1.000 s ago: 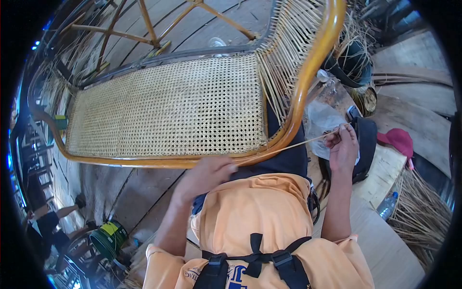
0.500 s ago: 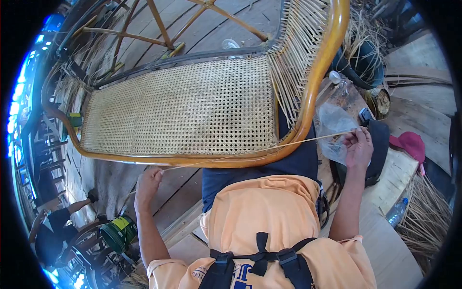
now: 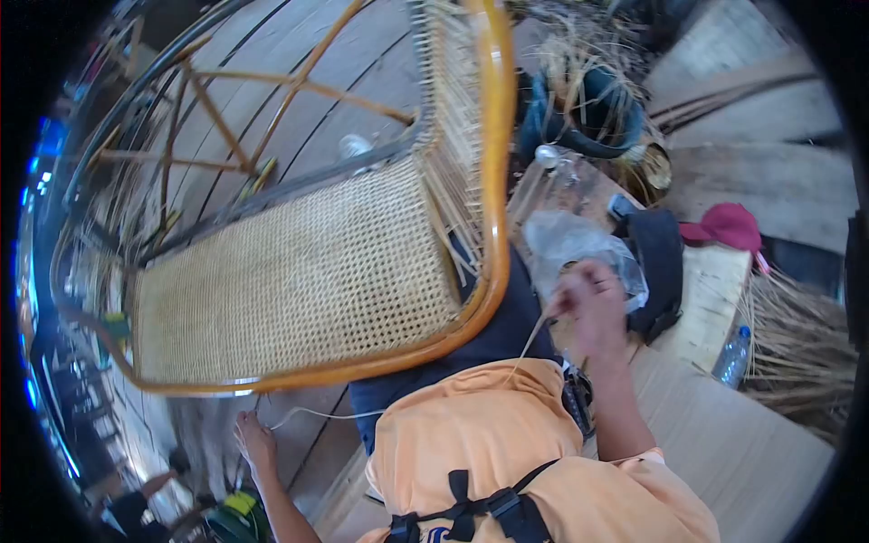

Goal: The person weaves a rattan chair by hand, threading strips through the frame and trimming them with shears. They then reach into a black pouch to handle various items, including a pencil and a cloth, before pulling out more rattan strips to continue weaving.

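A rattan seat frame (image 3: pixel 489 181) with a woven cane panel (image 3: pixel 299 271) lies across my lap. My left hand (image 3: pixel 255 441) is below the frame's lower edge, its fingers closed on one end of a thin cane strand (image 3: pixel 317 414). The strand sags loosely from there over my dark trousers toward my shirt. My right hand (image 3: pixel 593 303), blurred by motion, is to the right of the frame and pinches the other end of the strand. Just behind that hand is a clear plastic bag (image 3: pixel 552 237).
At the upper right stands a dark bucket (image 3: pixel 588 113) full of cane strips. A black bag (image 3: pixel 659 262), red cap (image 3: pixel 727 226), plastic bottle (image 3: pixel 733 356) and bundled strips (image 3: pixel 806 335) lie at the right. A green bucket (image 3: pixel 237 520) and part of a person (image 3: pixel 131 516) show at the lower left.
The view has turned, tilting the frame. The strand, stretched fairly straight between my hands before, now hangs slack. My right hand has come nearer my body.
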A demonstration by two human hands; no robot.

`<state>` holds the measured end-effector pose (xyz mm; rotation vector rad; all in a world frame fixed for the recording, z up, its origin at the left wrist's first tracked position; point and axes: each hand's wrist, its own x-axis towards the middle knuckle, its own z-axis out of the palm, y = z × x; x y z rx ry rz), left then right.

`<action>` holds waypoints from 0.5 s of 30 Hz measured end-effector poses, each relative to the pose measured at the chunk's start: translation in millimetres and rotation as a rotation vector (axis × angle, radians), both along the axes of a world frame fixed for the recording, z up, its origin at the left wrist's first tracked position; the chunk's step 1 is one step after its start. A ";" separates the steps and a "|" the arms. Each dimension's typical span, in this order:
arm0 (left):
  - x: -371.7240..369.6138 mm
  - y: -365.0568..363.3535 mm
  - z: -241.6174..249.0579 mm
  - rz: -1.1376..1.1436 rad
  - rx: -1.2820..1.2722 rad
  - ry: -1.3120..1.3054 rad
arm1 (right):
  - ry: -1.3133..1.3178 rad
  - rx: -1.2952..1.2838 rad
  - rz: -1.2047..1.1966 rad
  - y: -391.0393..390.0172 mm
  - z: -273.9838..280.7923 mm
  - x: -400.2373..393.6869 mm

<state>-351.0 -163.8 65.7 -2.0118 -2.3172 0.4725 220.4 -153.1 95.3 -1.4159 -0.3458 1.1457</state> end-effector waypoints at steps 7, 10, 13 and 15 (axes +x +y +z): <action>281.5 52.4 94.8 -0.048 -0.612 -1.623 | -0.152 0.225 0.636 12.5 27.6 -95.6; 312.0 55.5 78.6 0.025 -0.784 -1.509 | -0.230 0.273 0.576 20.7 28.6 -76.3; 323.3 59.8 67.5 -0.022 -0.740 -1.390 | -0.085 0.112 0.435 45.7 32.8 -23.7; 321.0 59.2 65.1 0.043 -0.813 -1.365 | -0.286 0.067 0.227 81.1 19.8 20.4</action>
